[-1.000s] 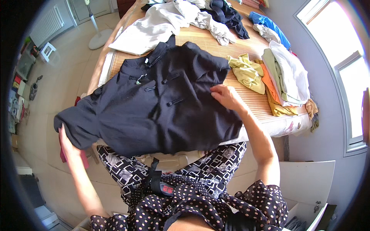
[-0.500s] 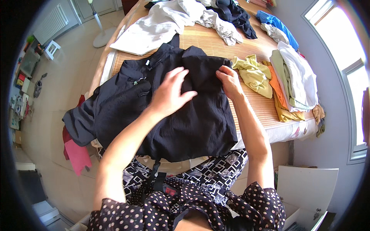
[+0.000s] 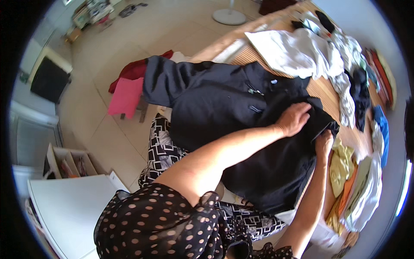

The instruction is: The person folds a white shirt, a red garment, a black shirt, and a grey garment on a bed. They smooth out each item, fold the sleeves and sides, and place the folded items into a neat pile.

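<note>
A black short-sleeved shirt (image 3: 202, 93) lies spread over the near edge of the mat-covered bed (image 3: 321, 88) and across my lap, its collar toward the far side. My left hand (image 3: 295, 118) rests on the cloth near the right shoulder, palm down, its fingers somewhat bent and apart. At the right sleeve, my right hand (image 3: 324, 144) is closed on the sleeve's edge, its fingertips hidden by the cloth. A small white label shows inside the collar.
White clothing (image 3: 293, 49) lies beyond the shirt. A yellow garment (image 3: 341, 162) and a folded white and green pile (image 3: 364, 190) lie to the right. A pink cloth (image 3: 126, 97) hangs at the left. A white cabinet (image 3: 73, 211) stands at the lower left.
The whole view has turned toward the left. My left hand has come down onto the cloth, closer to the right sleeve. The sleeve's edge is now bunched and lifted at my right hand.
</note>
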The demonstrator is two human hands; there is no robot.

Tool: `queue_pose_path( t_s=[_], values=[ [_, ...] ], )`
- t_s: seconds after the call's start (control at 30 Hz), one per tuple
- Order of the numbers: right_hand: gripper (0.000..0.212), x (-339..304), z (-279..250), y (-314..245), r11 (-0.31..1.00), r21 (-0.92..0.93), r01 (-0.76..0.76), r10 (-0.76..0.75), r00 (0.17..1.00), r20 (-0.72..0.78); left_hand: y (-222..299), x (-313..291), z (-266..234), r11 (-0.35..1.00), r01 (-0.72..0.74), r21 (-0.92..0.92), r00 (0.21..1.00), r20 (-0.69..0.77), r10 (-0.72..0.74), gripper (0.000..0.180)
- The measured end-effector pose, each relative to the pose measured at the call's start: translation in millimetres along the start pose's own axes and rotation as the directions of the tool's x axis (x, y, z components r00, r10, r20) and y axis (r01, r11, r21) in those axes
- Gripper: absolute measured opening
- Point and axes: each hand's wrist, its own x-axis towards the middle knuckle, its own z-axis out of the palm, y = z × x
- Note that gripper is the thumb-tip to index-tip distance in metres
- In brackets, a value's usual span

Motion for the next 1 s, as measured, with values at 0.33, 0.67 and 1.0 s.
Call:
queue_pose_path(
  t_s=[0.33,0.67,1.0],
  values=[
    [0.024,-9.5,-76.6,-8.3,0.947,0.268,-0.177,0.069,0.927,0.368,15.2,8.0,-0.7,0.912,-0.209,0.354,0.97,0.197,0.145,0.031],
    [0.037,-90.2,-163.8,49.7,0.446,0.647,-0.618,0.749,0.653,0.107,14.2,40.9,-62.5,0.987,0.064,0.145,0.83,0.541,-0.133,0.044],
    [0.008,11.2,-71.4,26.4,0.424,0.802,-0.421,0.621,0.78,0.081,27.4,-89.5,-422.6,0.742,0.572,0.35,0.802,-0.43,-0.415,0.055]
  ],
)
